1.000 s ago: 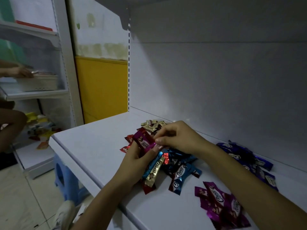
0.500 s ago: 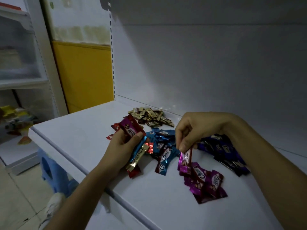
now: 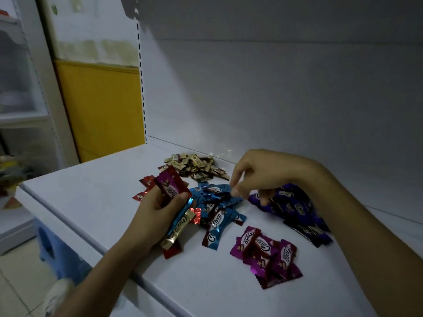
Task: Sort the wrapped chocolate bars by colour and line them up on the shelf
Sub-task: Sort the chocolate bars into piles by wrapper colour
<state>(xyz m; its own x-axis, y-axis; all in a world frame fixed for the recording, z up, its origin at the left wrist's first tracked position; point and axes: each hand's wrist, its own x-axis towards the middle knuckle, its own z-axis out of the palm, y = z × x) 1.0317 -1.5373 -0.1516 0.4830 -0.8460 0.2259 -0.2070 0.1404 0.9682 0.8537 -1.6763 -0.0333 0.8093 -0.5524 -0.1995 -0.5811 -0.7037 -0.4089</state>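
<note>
Bars (image 3: 170, 188) sit clamped in left fingers (image 3: 153, 196); right fingers (image 3: 237, 191) curl loosely, apart, just above blue pile (image 3: 217, 208).

One view is supplied, taken from a wide-angle camera worn on the head. It is directed forward and down onto the white shelf (image 3: 91, 191) at close range. The left hand (image 3: 158, 216) and right hand (image 3: 263, 175) are framed at centre. The back panel (image 3: 297, 99) fills the upper frame.

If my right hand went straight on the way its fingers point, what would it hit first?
Most likely the blue bars, lying just down-left of the right hand and its fingertips, though depth is hard to judge.
</note>
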